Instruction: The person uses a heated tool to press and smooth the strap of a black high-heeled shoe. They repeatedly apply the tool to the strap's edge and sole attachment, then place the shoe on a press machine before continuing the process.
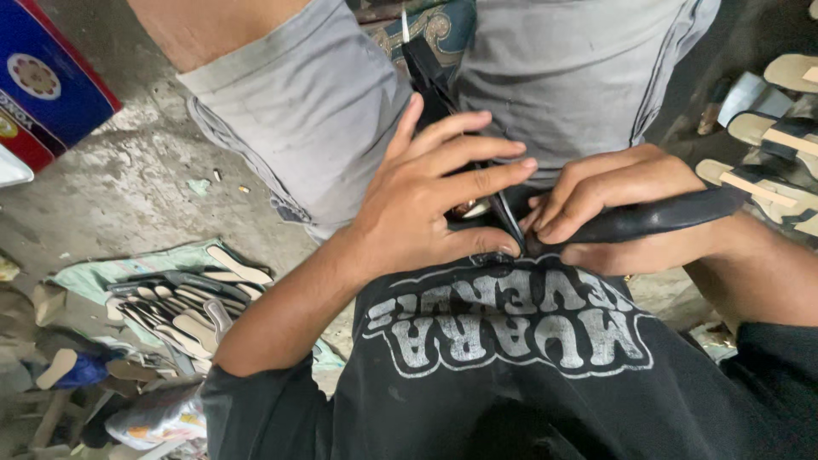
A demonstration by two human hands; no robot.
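I look straight down at my lap. My left hand [426,200] presses with spread fingers on a dark piece and a thin black strap [509,220] between my knees. Curled around a long black curved sole piece [656,217], my right hand [613,204] keeps that piece pointing off to the right, its fingertips meeting the left hand's at the strap. Most of what lies under the hands is hidden. I wear grey shorts [315,111] and a black printed shirt [511,366].
A pile of black-and-cream sandal pieces [183,302] lies on a green cloth on the concrete floor at left. Finished sandals [780,128] are stacked at the right edge. A blue and red box [43,81] stands at top left.
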